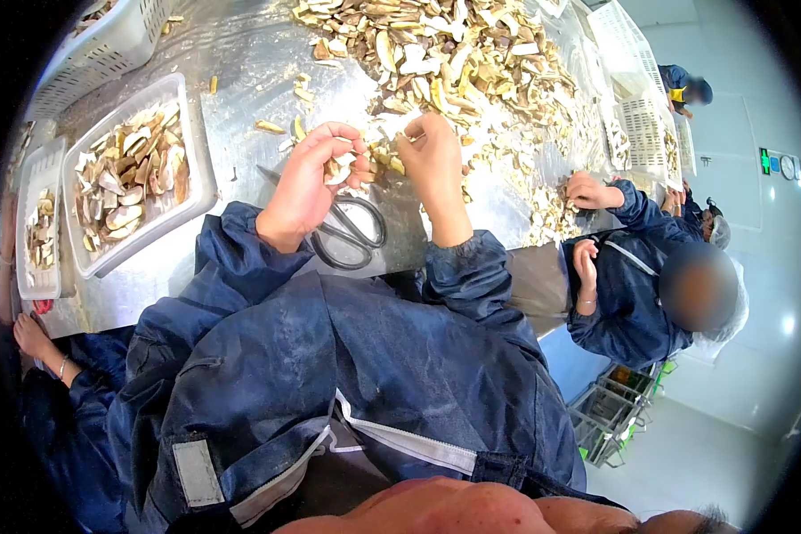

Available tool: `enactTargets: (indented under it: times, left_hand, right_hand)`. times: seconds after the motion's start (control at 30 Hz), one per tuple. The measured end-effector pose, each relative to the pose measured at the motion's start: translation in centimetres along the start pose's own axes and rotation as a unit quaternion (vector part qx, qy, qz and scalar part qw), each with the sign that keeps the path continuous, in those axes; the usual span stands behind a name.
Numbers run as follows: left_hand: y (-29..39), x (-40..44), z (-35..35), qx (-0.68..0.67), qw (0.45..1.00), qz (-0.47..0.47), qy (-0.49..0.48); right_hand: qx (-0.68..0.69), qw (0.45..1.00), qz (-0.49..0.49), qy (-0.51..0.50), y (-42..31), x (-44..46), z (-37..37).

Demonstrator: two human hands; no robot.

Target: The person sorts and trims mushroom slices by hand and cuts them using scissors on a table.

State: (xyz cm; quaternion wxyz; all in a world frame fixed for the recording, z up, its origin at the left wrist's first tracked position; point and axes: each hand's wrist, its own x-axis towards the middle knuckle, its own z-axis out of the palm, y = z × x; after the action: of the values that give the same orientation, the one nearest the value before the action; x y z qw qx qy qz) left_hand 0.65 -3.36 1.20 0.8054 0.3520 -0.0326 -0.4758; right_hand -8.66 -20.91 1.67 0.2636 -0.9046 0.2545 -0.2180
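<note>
My left hand (pixel 315 178) is raised over the metal table with its fingers curled around a few pale mushroom slices (pixel 338 169). To its right, my right hand (pixel 432 158) has thumb and fingertips pinched together at the near edge of the mushroom heap (pixel 454 62); what lies between the fingertips cannot be made out. Black-handled scissors (pixel 351 233) lie on the table just below my left hand, their blades partly hidden under it. A few loose yellowish slices (pixel 270 126) are scattered beyond my left hand.
A white tub (pixel 203 169) of mushroom slices and a narrower basket (pixel 25 231) stand at left, with another basket (pixel 125 44) behind. White crates (pixel 641 125) line the far right edge. A co-worker (pixel 632 267) works at right; another person's hand (pixel 34 338) is at lower left.
</note>
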Motion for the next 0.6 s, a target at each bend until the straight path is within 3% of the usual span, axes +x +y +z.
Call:
enactTargets:
  times: [0.2, 0.43, 0.6]
  left_hand:
    - [-0.3, 0.2, -0.4, 0.001, 1.0, 0.008, -0.01]
    - [-0.4, 0.0, 0.6, 0.046, 0.999, 0.007, -0.006]
    - [-0.5, 0.1, 0.0, 0.064, 0.998, 0.018, 0.001]
  right_hand:
    - [0.128, 0.987, 0.088, -0.039, -0.5, -0.4, -0.1]
    - [0.388, 0.902, 0.153, -0.111, -2.0, -0.9, -0.5]
    - [0.399, 0.893, 0.118, -0.172, -3.6, -0.3, -1.8]
